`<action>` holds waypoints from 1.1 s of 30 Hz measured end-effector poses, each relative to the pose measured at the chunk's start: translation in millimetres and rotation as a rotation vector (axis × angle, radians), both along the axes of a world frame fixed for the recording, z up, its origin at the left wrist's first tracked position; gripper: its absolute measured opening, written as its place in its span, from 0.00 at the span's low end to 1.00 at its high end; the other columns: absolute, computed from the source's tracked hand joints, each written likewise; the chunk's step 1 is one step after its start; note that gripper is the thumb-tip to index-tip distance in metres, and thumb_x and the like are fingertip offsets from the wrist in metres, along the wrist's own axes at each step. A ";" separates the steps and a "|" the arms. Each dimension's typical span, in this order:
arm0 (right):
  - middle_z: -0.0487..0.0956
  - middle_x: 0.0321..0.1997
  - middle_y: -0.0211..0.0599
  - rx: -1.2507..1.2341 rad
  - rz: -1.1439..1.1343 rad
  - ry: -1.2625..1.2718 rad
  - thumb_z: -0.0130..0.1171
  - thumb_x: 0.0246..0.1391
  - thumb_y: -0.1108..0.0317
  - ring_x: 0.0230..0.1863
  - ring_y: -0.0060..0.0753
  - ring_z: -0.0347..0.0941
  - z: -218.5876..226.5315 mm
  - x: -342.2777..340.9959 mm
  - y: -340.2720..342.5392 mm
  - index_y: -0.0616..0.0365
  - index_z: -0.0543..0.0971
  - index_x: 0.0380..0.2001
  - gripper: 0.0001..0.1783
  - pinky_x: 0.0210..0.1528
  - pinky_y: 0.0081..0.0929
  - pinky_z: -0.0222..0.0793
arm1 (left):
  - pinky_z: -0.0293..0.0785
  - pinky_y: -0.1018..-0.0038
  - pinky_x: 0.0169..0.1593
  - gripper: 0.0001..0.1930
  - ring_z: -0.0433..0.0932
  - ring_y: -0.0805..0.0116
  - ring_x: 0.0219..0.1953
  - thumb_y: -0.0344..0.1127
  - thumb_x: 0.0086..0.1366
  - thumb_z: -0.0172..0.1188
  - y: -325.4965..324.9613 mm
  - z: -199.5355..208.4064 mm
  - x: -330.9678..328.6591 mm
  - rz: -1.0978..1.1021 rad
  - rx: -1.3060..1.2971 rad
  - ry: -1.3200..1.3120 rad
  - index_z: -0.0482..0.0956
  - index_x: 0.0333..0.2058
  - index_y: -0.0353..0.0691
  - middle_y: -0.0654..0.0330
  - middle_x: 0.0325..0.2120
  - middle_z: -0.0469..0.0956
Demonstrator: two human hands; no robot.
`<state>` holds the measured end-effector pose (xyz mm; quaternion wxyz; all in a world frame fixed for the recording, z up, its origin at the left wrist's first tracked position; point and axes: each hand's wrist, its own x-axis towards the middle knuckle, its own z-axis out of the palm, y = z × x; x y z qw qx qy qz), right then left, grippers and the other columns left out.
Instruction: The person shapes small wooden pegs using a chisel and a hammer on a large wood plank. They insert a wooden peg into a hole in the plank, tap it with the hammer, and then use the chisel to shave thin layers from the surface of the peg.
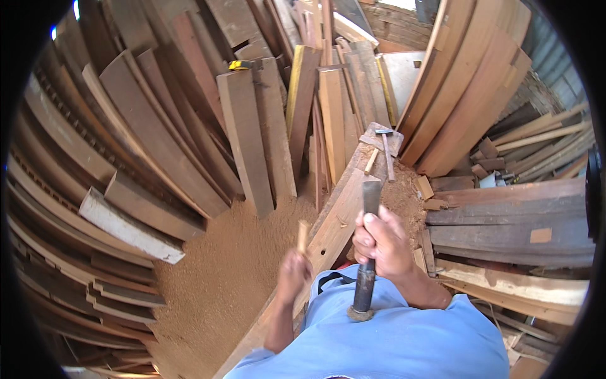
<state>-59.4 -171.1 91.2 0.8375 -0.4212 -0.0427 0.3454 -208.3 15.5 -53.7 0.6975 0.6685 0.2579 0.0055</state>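
Right hand: the hand was wrapped around a chisel, fingers and thumb curled firmly about its middle.
Chisel: it stood in front of the person's body, broad metal blade uppermost and pointing away, dark handle below the fist; the frayed butt of the handle showed against the blue shirt — whether it touched the cloth could not be told.
Left hand: this hand was blurred, its fingers bent around a short, pale wooden stick that poked up out of the fist; what lay at the stick's lower end was hidden.
Beam: a long timber ran diagonally past the person, from the lower left to the upper middle, with a small dark hole in its face near the left hand.
Far end of the beam: a hammer with a dark head lay there over a small board, and a slim pale wooden piece lay just beside its handle.
Floor: sawdust spread left of the beam, and shavings lay to its right.
Planks: tall boards leaned all along the back and left — a yellow tape measure sat on top of one.
Right side: wide dark boards were stacked near the right forearm.
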 end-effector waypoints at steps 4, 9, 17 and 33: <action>0.66 0.23 0.21 0.052 0.129 0.108 0.46 0.70 0.63 0.18 0.12 0.59 -30.6 2.1 39.0 0.53 0.69 0.39 0.07 0.22 0.19 0.65 | 0.69 0.78 0.33 0.21 0.71 0.78 0.28 0.50 0.78 0.40 24.9 48.1 79.1 0.079 -0.186 -0.354 0.73 0.49 0.39 0.66 0.28 0.73; 0.67 0.23 0.20 0.126 0.293 0.212 0.47 0.69 0.62 0.18 0.12 0.58 -16.5 -9.3 67.9 0.51 0.71 0.39 0.07 0.24 0.20 0.64 | 0.66 0.78 0.33 0.21 0.68 0.79 0.29 0.50 0.78 0.40 25.3 63.0 104.8 0.046 -0.038 -0.451 0.74 0.45 0.39 0.66 0.27 0.71; 0.63 0.22 0.19 0.009 0.298 0.171 0.44 0.69 0.61 0.15 0.11 0.54 -20.9 -29.2 55.0 0.51 0.69 0.38 0.08 0.20 0.21 0.62 | 0.73 0.66 0.31 0.14 0.78 0.56 0.24 0.41 0.77 0.44 19.9 83.1 88.9 -0.108 0.589 -0.391 0.75 0.46 0.39 0.52 0.25 0.76; 0.65 0.17 0.24 -0.087 -0.096 -0.367 0.44 0.70 0.64 0.15 0.13 0.58 20.3 5.3 -10.1 0.58 0.69 0.37 0.10 0.16 0.18 0.60 | 0.67 0.77 0.22 0.24 0.70 0.74 0.17 0.54 0.77 0.38 -26.1 10.3 -16.5 -0.153 -0.171 0.067 0.73 0.37 0.40 0.65 0.18 0.72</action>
